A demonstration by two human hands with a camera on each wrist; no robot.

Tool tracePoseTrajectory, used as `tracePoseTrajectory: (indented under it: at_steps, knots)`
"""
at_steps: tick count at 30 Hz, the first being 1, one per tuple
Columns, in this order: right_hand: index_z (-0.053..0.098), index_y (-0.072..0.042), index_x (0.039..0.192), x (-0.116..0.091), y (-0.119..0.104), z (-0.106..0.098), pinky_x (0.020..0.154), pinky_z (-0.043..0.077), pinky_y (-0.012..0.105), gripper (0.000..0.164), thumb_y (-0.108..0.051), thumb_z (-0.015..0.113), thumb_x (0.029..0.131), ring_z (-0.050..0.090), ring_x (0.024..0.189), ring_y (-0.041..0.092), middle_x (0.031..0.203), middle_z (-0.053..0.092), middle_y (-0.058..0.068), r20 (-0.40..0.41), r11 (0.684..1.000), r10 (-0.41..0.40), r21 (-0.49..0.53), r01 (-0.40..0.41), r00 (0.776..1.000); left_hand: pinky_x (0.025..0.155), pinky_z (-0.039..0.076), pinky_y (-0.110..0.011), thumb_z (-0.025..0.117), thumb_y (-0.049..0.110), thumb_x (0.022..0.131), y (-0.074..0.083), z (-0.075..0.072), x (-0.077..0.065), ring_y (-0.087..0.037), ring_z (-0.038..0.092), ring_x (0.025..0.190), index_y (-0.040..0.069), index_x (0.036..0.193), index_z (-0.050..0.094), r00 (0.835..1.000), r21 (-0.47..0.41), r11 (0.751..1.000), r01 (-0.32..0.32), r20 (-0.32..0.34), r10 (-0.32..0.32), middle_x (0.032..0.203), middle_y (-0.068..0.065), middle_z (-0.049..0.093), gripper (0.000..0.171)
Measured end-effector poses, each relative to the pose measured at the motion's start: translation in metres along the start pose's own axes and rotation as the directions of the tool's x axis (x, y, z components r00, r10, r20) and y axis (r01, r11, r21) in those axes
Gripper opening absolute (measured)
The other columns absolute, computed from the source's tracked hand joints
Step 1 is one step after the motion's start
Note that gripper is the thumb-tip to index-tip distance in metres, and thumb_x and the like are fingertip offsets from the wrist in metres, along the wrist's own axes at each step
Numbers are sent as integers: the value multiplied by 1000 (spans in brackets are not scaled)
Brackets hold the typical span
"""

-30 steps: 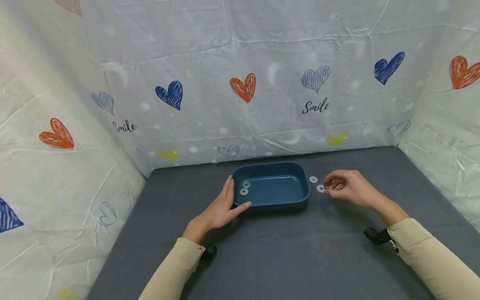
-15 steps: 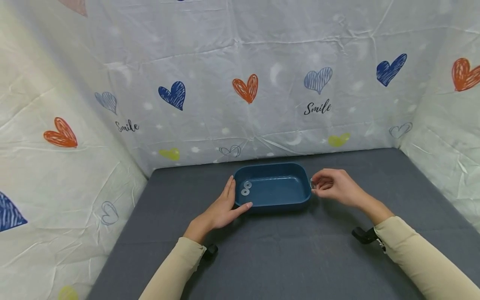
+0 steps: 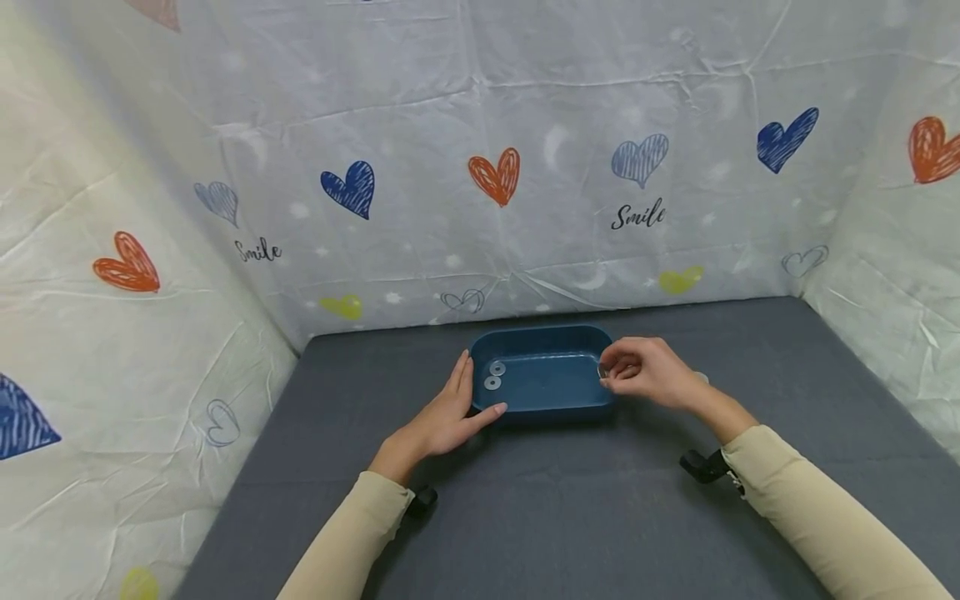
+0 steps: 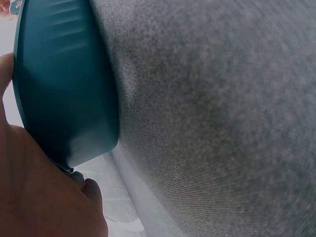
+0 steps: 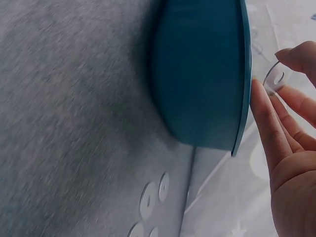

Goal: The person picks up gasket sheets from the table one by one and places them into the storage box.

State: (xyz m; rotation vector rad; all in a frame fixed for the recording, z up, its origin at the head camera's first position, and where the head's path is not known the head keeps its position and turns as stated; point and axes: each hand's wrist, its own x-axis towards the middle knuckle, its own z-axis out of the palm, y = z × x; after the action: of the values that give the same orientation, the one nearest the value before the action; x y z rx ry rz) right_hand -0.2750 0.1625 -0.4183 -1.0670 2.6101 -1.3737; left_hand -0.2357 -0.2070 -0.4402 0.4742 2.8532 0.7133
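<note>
A blue rectangular plastic container point(image 3: 547, 410) sits near the back of the table. My left hand point(image 3: 438, 421) rests against its left end, fingers straight along the side and thumb lying at the front rim. Two flat washers, one point(image 3: 497, 367) just behind the other point(image 3: 492, 382), lie inside at the left. Over the right rim, my right hand point(image 3: 654, 373) pinches another washer point(image 5: 271, 83) between thumb and fingers. In the right wrist view that washer stands on edge above the rim, the other fingers right beside the container's wall.
Several washers point(image 5: 147, 201) lie on the grey tabletop point(image 3: 540, 517) to the container's right; in the head view the right hand hides most, with one point(image 3: 702, 377) showing behind the wrist. White cloth walls point(image 3: 405, 250) with printed hearts enclose the table's back and sides.
My right hand has moved left with the pinched washer, from beside the washers on the table to over the container's right rim. The left hand stays against the container.
</note>
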Motion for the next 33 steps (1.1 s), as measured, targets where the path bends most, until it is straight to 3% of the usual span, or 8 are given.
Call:
tracePoseTrajectory:
  at_steps: [20, 33]
  knots:
    - [72, 0, 113, 49, -15, 37, 76, 59, 28, 24, -9, 78, 91, 73, 88, 18, 106, 72, 10, 63, 998, -65, 28, 63, 996, 123, 22, -52, 41, 81, 94, -1, 1, 1, -28, 5, 158, 8, 164, -9, 1000, 12, 1000, 25, -3, -25, 171, -4, -18, 112]
    - [73, -1, 109, 83, -14, 73, 74, 57, 26, 21, -12, 78, 91, 70, 83, 16, 105, 70, 11, 165, 990, -86, -97, 103, 983, 122, 24, -52, 40, 81, 94, -1, 2, 1, -28, 7, 157, 9, 163, -9, 1000, 15, 999, 31, -2, -31, 170, -3, -19, 112]
